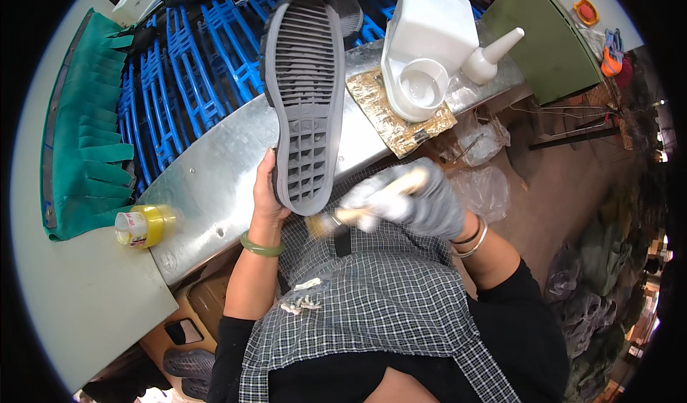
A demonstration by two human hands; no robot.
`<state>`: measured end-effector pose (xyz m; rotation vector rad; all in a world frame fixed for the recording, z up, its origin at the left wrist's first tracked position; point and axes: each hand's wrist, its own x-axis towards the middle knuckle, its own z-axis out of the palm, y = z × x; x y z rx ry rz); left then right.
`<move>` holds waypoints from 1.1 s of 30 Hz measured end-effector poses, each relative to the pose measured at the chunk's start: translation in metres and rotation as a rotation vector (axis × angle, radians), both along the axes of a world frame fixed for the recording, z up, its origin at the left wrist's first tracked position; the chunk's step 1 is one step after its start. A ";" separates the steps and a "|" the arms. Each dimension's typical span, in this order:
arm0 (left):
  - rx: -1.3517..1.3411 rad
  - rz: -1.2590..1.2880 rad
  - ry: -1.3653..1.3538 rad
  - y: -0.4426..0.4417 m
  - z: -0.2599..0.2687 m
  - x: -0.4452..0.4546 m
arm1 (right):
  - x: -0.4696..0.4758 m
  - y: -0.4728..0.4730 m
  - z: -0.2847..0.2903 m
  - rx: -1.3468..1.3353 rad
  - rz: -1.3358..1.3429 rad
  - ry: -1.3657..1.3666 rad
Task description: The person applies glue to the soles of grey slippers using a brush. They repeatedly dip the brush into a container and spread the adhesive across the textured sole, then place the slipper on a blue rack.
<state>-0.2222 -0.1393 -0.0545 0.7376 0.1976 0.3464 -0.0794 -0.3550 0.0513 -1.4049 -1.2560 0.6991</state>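
My bare left hand (pixel 267 191) grips the heel end of a grey and black shoe sole (pixel 308 102). The sole is held up with its ribbed, grid-patterned inner face towards me and its toe pointing away. In a grey and white glove, my right hand (pixel 408 201) is closed round the pale wooden handle of a brush (pixel 322 223). Motion blurs the glove and brush; the bristles are just below the sole's heel, apparently apart from it. A white plastic dispenser bottle (pixel 432 32) stands beyond my right hand, with a whitish liquid in its round cup (pixel 424 83).
A metal ledge (pixel 214 188) borders a conveyor of blue slatted racks (pixel 188 70). Green strip curtain (pixel 96 145) hangs at left, near a yellow tape roll (pixel 147 226). A white nozzle cap (pixel 491 56) lies beside the bottle. At right is a green panel (pixel 542 38).
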 end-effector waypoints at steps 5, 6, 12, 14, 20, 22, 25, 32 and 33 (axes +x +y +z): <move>-0.180 -0.033 0.029 0.013 0.010 0.008 | 0.045 -0.023 0.038 0.473 -0.385 1.092; -0.407 -0.199 -0.217 0.028 0.001 0.008 | 0.061 -0.026 0.043 0.576 -0.322 1.080; -0.276 0.170 0.112 -0.031 0.021 0.027 | 0.128 -0.054 0.044 0.423 -0.665 0.141; -0.526 -0.117 -0.142 -0.047 0.003 0.014 | 0.135 -0.058 0.029 0.222 -0.781 -0.119; -0.703 -0.073 -0.279 -0.062 -0.017 -0.010 | 0.151 -0.029 -0.009 -0.129 -0.761 -0.169; -0.754 -0.027 -0.271 -0.064 -0.015 -0.016 | 0.150 -0.032 -0.006 -0.101 -0.679 -0.291; -0.704 -0.006 -0.270 -0.065 -0.015 -0.025 | 0.154 -0.045 0.006 0.051 -0.648 -0.878; -0.681 -0.036 -0.113 -0.085 0.001 -0.016 | 0.145 -0.061 -0.031 0.160 -0.891 0.584; -0.672 -0.034 -0.099 -0.088 -0.001 -0.016 | 0.138 -0.050 -0.033 0.265 -0.737 0.737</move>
